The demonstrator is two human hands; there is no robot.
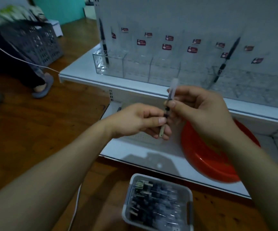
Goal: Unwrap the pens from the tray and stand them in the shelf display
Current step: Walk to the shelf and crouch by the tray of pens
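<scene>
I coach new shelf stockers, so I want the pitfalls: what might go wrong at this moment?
The wrapped pen is only pinched between the left hand and the right hand; it may slip and fall. The standing pen leans steeply in the clear display, so a bump may topple it.

My fingers (153,114) hide the middle of the pen (171,90); the pens in the tray (187,194) are blurred.
</scene>
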